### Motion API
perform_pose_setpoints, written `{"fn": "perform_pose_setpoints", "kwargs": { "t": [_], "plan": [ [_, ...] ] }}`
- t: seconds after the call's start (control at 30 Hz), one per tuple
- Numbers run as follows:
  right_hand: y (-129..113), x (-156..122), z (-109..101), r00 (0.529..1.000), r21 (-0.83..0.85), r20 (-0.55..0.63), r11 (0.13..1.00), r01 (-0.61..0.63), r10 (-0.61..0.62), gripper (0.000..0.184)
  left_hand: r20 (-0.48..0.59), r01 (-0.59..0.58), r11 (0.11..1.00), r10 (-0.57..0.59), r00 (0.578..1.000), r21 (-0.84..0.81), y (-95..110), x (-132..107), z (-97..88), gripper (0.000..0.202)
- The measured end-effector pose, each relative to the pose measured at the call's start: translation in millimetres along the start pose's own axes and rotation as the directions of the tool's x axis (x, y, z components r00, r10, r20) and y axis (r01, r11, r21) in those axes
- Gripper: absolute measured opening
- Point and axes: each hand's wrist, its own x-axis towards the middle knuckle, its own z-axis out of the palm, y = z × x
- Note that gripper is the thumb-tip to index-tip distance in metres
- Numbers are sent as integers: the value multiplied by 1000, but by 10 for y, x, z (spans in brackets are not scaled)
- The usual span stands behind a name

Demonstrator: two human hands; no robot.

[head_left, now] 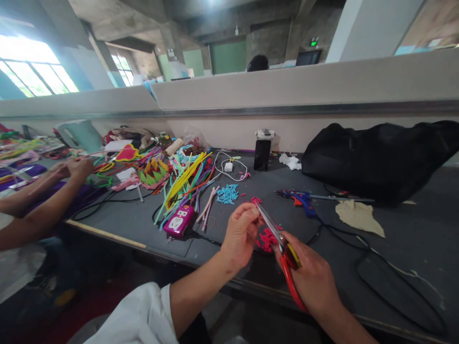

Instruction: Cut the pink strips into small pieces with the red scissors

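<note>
My right hand is closed around the red handles of a pair of scissors, whose blades point up and left. My left hand pinches a small pink piece at the blade tips. Under both hands lies a little heap of pink cut pieces on the dark table. A pile of blue cut pieces lies further back.
A blue glue gun with its black cable lies to the right, near a beige scrap and a black bag. Colourful pipe cleaners and a pink power strip lie left. Another person's arms work at far left.
</note>
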Motion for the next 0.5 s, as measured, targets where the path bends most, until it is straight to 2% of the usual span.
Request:
{"fn": "perform_pose_setpoints", "kwargs": {
  "t": [0.2, 0.33, 0.4, 0.43, 0.47, 0.5],
  "plan": [
    [-18, 3, -1, 999, 37, 36, 999, 2, -3, 34, 19, -8, 1000, 8, 1000, -8, -16, -14, -3, 10],
    [-24, 43, -47, 999, 27, -33, 1000, -6, 7, 34, 49, -56, 995, 53, 997, 77, -28, 46, -53, 9],
    [-18, 69, -95, 997, 18, -72, 999, -39, 41, 34, 62, -105, 962, 93, 994, 251, -40, 152, -133, 8],
    [-11, 81, -119, 994, 19, -83, 998, -65, 66, 35, 60, -139, 913, 126, 990, 383, -48, 226, -190, 7],
    [0, 91, -143, 992, 24, -89, 996, -89, 91, 34, 59, -162, 828, 155, 986, 537, -59, 310, -257, 8],
    [13, 98, -162, 990, 30, -86, 993, -111, 113, 34, 57, -168, 707, 178, 982, 687, -69, 398, -331, 10]
  ]
}}
